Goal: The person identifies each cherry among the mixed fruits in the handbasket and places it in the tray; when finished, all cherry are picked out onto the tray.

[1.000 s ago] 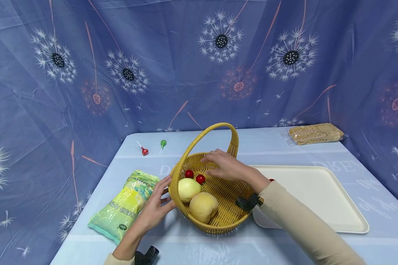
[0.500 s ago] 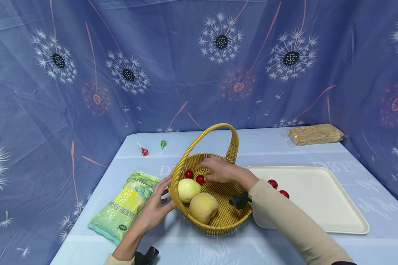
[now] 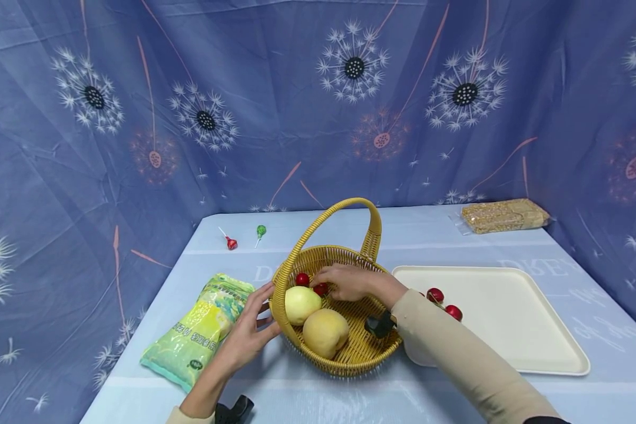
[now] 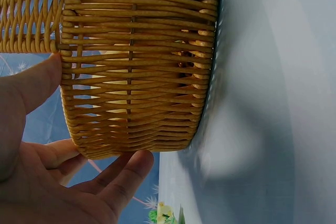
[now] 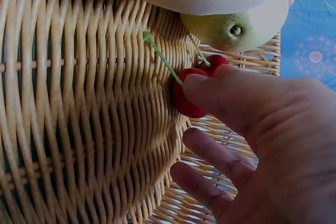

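Note:
A yellow wicker basket [image 3: 350,368] stands mid-table, its tall handle arching over it. My left hand [image 3: 251,330] holds the basket's left side at the handle's base, thumb and fingertips against the wicker [image 4: 142,77]. Inside the basket, my right hand [image 3: 347,282] pinches a red cherry [image 5: 188,95] with a green stem; its other fingers are spread and the index finger is mostly hidden. Another cherry [image 3: 302,279] lies just beyond it. A pale green round fruit [image 3: 302,305] and a yellow peach-like fruit [image 3: 325,333] sit in the basket's left part.
Right of the basket lies a cream tray [image 3: 514,318] with red cherries [image 3: 454,312] at its left side, partly behind my sleeve. A green bag [image 3: 201,330] is at left. Red [image 3: 231,242] and green lollipops [image 3: 261,230] and a grain pack [image 3: 505,215] lie farther back.
My right hand has moved down and left inside the basket, from above the cherries onto one, and its fingers have closed. More tray cherries show past the sleeve. My left hand stays put.

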`<state>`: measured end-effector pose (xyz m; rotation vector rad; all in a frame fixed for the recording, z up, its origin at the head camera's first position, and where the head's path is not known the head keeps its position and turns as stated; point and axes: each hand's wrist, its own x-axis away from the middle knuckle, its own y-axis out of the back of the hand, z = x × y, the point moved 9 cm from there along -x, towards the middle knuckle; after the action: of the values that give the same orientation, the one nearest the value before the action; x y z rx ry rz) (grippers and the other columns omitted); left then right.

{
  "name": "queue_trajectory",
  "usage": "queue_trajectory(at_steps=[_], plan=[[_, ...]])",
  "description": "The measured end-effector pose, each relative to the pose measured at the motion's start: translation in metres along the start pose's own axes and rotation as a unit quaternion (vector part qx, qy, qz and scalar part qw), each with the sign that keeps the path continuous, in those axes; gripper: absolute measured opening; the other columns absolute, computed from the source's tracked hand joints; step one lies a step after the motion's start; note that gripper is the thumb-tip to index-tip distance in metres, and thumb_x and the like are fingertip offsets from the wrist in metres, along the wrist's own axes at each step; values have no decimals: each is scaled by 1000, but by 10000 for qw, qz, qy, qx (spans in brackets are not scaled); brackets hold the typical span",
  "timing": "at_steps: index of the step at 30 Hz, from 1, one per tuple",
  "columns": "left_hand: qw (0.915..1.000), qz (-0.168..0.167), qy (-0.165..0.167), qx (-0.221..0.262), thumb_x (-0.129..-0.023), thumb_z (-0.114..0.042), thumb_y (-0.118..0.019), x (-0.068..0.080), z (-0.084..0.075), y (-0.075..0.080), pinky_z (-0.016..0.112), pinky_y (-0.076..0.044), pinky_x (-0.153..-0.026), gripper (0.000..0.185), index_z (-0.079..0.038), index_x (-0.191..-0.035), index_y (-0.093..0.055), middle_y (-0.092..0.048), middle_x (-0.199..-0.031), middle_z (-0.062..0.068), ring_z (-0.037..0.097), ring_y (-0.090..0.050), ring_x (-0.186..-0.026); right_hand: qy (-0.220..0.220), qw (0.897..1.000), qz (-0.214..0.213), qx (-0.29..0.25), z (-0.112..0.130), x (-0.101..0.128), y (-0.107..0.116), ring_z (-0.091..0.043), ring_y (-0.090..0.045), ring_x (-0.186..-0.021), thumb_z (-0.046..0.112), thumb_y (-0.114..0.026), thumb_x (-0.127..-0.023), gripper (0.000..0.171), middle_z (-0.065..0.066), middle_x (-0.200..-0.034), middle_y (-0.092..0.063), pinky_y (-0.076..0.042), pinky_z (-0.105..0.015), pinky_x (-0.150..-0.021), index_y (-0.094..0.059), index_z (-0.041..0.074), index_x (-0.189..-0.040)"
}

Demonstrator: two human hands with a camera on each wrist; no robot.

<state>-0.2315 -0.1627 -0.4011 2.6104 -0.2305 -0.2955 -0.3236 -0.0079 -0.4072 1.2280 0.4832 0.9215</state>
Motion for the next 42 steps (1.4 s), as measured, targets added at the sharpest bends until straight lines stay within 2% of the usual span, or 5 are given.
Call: queue_trajectory(at_steps=[8, 15, 22, 34, 42], plan=[[10000, -6, -44, 28, -88, -24, -67, 0, 0, -1, 44, -48, -99, 68, -16, -146, -32, -23, -155, 5, 35, -44, -130, -152, 9999, 62, 3, -4, 2, -3, -22, -46, -125, 12, -62, -89, 45, -1, -137, -51, -38, -42, -109, -56, 26, -131], [10000, -7, -57, 36, -88, -23, -66, -1, 0, -1, 44, -48, -99, 68, -17, -146, -32, -23, -154, 6, 35, -44, -130, -224, 9997, 14, -20, -8, 4, -4, -19, -50, -111, 15, -65, -88, 37, 1, -127, -58, -43, -38, -98, -62, 24, -123], [10000, -1, -25, 46, -88, -24, -66, -1, 1, -1, 43, -48, -100, 68, -16, -146, -32, -23, -155, 5, 35, -44, -131, -281, 9996, -5, -89, -9, 5, -2, -21, -49, -116, 16, -66, -87, 35, 0, -129, -58, -41, -40, -102, -62, 21, -121], [10000, 7, 8, 62, -88, -23, -66, -1, 1, 0, 42, -47, -101, 69, -14, -147, -31, -22, -155, 4, 35, -43, -130, -266, 9979, -470, -368, -7, 23, 26, -19, -48, -112, 17, -65, -88, 33, 1, -116, -55, -44, -39, -94, -62, 18, -121], [9999, 31, -23, 118, -88, -23, -66, -1, 1, -1, 46, -46, -101, 69, -14, -147, -31, -22, -155, 5, 37, -43, -131, -62, 9950, -989, -130, -3, 47, 51, -20, -50, -109, 14, -63, -88, 34, 2, -115, -57, -45, -40, -94, -62, 17, -122]])
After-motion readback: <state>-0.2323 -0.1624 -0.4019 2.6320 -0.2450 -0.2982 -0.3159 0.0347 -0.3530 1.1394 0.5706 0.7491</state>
